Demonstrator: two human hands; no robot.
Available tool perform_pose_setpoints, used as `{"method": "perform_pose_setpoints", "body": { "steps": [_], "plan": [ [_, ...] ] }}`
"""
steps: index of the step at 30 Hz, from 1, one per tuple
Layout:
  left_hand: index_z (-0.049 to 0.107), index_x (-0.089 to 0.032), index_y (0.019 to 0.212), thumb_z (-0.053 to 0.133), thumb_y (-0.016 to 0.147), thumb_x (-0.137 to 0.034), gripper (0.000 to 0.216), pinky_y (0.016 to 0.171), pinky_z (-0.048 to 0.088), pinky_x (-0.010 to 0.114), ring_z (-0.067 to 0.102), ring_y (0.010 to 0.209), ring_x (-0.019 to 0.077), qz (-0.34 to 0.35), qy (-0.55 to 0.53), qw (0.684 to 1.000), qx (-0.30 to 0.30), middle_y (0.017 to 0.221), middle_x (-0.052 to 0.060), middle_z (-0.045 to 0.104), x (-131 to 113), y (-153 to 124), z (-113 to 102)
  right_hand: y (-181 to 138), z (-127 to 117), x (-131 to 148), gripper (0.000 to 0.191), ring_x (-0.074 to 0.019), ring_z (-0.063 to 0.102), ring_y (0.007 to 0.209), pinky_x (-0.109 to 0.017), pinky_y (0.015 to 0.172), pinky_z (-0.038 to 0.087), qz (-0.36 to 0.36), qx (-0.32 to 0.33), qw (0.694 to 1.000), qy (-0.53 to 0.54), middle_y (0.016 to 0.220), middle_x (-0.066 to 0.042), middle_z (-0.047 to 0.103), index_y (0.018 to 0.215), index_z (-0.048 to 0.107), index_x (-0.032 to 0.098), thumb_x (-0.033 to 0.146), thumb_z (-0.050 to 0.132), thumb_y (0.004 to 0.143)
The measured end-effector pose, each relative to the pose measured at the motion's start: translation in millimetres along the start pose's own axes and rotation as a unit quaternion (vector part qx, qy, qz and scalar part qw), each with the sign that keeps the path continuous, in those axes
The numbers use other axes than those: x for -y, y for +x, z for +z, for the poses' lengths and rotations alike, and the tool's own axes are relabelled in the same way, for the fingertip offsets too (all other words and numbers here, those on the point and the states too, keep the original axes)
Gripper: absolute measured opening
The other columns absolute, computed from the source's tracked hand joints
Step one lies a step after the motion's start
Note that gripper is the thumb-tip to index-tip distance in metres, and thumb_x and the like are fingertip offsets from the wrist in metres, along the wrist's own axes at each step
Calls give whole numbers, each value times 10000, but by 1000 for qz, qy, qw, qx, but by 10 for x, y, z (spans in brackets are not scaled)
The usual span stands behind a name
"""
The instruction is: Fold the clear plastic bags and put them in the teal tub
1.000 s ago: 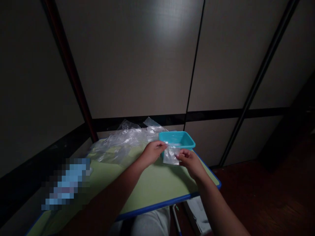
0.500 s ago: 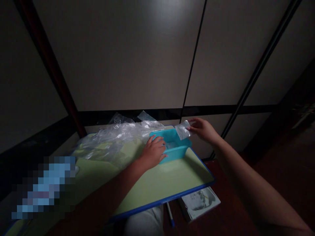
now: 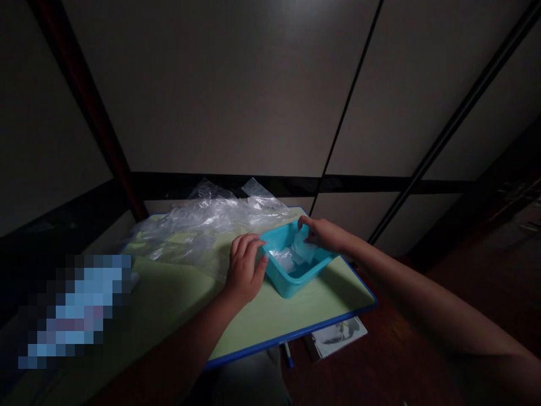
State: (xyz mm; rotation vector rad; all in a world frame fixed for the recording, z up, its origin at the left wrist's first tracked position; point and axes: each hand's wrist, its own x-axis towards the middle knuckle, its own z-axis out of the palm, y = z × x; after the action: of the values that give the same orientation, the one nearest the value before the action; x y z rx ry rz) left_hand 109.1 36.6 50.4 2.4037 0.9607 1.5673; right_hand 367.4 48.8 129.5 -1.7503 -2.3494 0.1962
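A turquoise plastic basket (image 3: pixel 291 287) sits at an angle on the light green tabletop. At its left end, my left hand (image 3: pixel 246 269) grips the rim, with the fingertips at the edge and the thumb along the outer wall. My right hand (image 3: pixel 327 234) reaches over the far right side, its fingers closed on a small clear plastic bag (image 3: pixel 303 247) that hangs down inside the basket. Another crinkled piece of clear plastic (image 3: pixel 282 259) lies on the basket floor. The right fingertips are partly hidden by the bag and the rim.
A heap of large clear plastic bags (image 3: pixel 211 214) covers the back left of the green table (image 3: pixel 262 321), against pale cabinet doors (image 3: pixel 228 101). A blurred-out blue item (image 3: pixel 80 310) lies at left. Below the front edge are a white box (image 3: pixel 338 338) and a marker (image 3: pixel 288 355).
My right hand has lowered the small plastic bag into the basket. The basket has turned and shifted slightly, and my left hand has moved from over its near side to its left end.
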Motion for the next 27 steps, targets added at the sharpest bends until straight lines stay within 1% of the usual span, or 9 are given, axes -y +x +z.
{"method": "perform_pose_setpoints", "body": {
  "steps": [4, 7, 10, 14, 18, 21, 24, 27],
  "plan": [
    [550, -195, 1027, 315, 952, -319, 276, 959, 383, 390, 465, 1076, 213, -49, -33, 998, -13, 1074, 82, 554, 73, 8, 35, 159, 146, 7, 263, -154, 523, 613, -232, 557, 324, 7, 10, 999, -52, 692, 1, 609, 975, 581, 226, 170, 603, 719],
    [543, -188, 1038, 325, 953, -322, 269, 962, 377, 384, 461, 1076, 211, -52, -40, 998, -13, 1085, 84, 549, 57, 3, 33, 200, 192, 33, 185, -161, 540, 646, -232, 567, 333, -19, 28, 998, -55, 720, -12, 615, 896, 612, 203, 159, 588, 718],
    [540, -180, 1056, 365, 942, -337, 261, 969, 371, 388, 458, 1082, 218, -48, -33, 998, -14, 1093, 91, 542, 38, 2, 25, 195, 153, 44, 143, -153, 549, 637, -229, 583, 350, -34, 36, 998, -30, 713, -16, 620, 857, 641, 182, 166, 555, 744],
    [567, -203, 1066, 401, 930, -352, 262, 965, 373, 392, 454, 1087, 228, -48, -16, 999, -6, 1103, 88, 531, 29, 5, 31, 195, 102, 8, 183, -145, 555, 619, -229, 595, 367, -27, 40, 999, -3, 720, -18, 641, 872, 679, 176, 177, 532, 763],
    [599, -212, 1035, 407, 927, -351, 260, 959, 379, 392, 444, 1095, 235, -47, -12, 999, 0, 1112, 90, 513, 29, -3, 39, 229, 199, -46, 189, -163, 567, 683, -239, 611, 377, -35, 66, 997, -10, 792, -36, 665, 868, 698, 184, 174, 547, 755],
    [603, -213, 1029, 415, 925, -347, 254, 958, 380, 395, 442, 1094, 236, -50, -13, 999, 2, 1114, 91, 509, 33, -11, 40, 245, 301, -79, 196, -184, 569, 713, -259, 621, 377, -15, 72, 997, -33, 810, -44, 670, 862, 703, 201, 154, 625, 689],
    [595, -215, 1038, 416, 923, -350, 252, 954, 383, 401, 442, 1089, 237, -50, -15, 999, 5, 1116, 91, 509, 36, -15, 43, 250, 359, -104, 284, -204, 575, 735, -274, 633, 383, -3, 74, 996, -41, 817, -40, 674, 856, 701, 222, 114, 700, 593],
    [586, -210, 1045, 417, 922, -348, 251, 954, 381, 398, 437, 1092, 237, -47, -18, 999, 9, 1117, 93, 505, 33, -15, 45, 257, 392, -124, 338, -201, 577, 699, -278, 626, 389, 7, 74, 996, -44, 771, -22, 669, 850, 697, 237, 92, 725, 547]
  ]
}}
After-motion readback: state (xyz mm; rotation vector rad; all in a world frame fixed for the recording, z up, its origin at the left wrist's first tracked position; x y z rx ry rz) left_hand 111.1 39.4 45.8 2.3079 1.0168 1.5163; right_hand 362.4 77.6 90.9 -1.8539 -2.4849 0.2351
